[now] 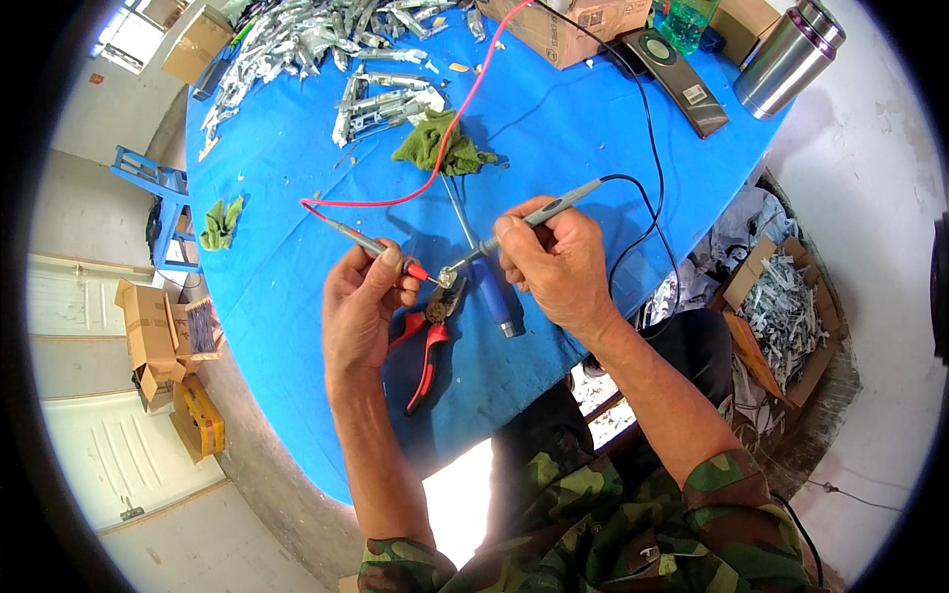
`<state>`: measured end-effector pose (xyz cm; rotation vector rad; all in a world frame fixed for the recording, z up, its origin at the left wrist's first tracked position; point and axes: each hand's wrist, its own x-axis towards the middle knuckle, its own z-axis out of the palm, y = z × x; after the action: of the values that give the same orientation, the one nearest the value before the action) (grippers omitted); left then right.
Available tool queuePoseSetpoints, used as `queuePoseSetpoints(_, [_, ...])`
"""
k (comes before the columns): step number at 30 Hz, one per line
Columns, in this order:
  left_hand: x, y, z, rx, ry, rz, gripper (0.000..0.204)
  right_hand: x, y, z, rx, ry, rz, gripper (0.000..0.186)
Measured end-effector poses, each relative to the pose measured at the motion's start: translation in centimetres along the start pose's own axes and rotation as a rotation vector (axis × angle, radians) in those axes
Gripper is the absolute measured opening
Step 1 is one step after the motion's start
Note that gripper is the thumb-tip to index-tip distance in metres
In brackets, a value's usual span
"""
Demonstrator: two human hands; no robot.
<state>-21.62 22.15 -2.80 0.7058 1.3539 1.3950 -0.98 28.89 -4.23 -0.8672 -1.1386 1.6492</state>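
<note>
My left hand (361, 301) is closed on a grey test probe with a red tip (368, 242), its red lead (435, 170) curving up the table. In my right hand (559, 259) is pinched a second grey test probe (561, 204) with a black lead (652, 148). The two probe tips meet at a small silvery metal part (448, 278); whether my left fingers also hold it, I cannot tell. Pliers with red and black handles (429, 366) lie below it on the table. A screwdriver with a blue handle (489, 292) lies under my right hand, its shaft pointing away.
A blue cloth (287, 326) covers the round table. At the far side are a pile of silvery metal parts (297, 49), a green rag (440, 143), a cardboard box (563, 30), a dark flat device (677, 84) and a steel flask (791, 61). A scrap-filled carton (786, 316) stands at right.
</note>
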Motion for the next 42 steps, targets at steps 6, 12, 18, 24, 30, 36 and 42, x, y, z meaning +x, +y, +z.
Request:
queuePoseSetpoints(6, [0.13, -0.17, -0.04, -0.004, -0.007, 0.001, 0.02, 0.03, -0.03, -0.05, -0.015, 0.001, 0.002, 0.014])
queuePoseSetpoints(12, [0.19, -0.21, -0.05, -0.004, -0.01, -0.001, 0.019, 0.0, -0.15, -0.06, -0.014, 0.001, 0.006, 0.014])
queuePoseSetpoints(18, [0.09, -0.09, -0.1, -0.014, -0.009, -0.007, 0.021, 0.01, -0.07, -0.04, -0.011, -0.007, 0.002, 0.014])
queuePoseSetpoints(24, [0.1, -0.09, -0.13, -0.038, -0.006, -0.007, 0.021, 0.07, 0.08, -0.12, -0.009, -0.005, 0.001, 0.014])
queuePoseSetpoints(30, [0.15, -0.18, -0.25, -0.064, -0.005, 0.0, 0.022, 0.07, 0.17, -0.18, -0.006, -0.002, -0.005, 0.014])
queuePoseSetpoints(36, [0.05, -0.09, -0.19, -0.037, -0.009, -0.004, 0.022, 0.1, 0.22, -0.21, -0.004, -0.012, -0.003, 0.015])
queuePoseSetpoints(42, [0.05, -0.13, -0.23, -0.047, 0.002, -0.001, 0.023, 0.08, 0.12, -0.08, -0.002, 0.002, 0.014, 0.015])
